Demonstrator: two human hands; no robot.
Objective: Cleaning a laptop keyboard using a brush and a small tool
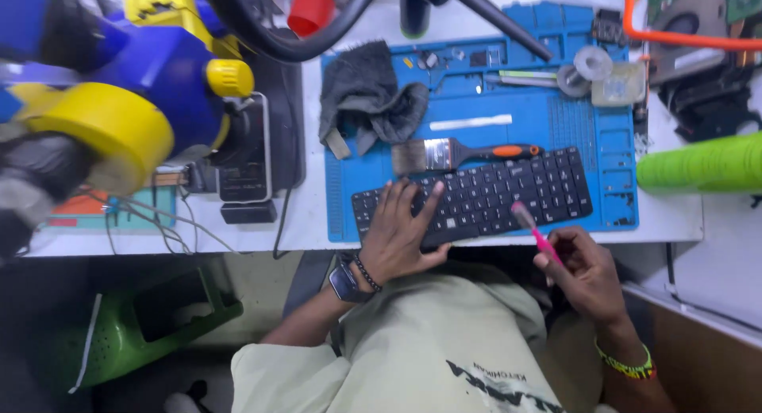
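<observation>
View: single head-worn camera, looking steeply down over the wearer's chest.
Facing: toward the blue work mat [508, 111], filling upper centre of the frame.
Nearness: close; hands and keyboard [476, 197] at centre.
Shared area: none, one view only.

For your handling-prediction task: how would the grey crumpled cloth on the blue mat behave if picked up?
The grey crumpled cloth would probably flop and drape, given its folds. It looks light and unlikely to roll or slide on the blue work mat.

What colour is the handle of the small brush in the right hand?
Pink, on the small brush held by the right hand; head view.
</observation>
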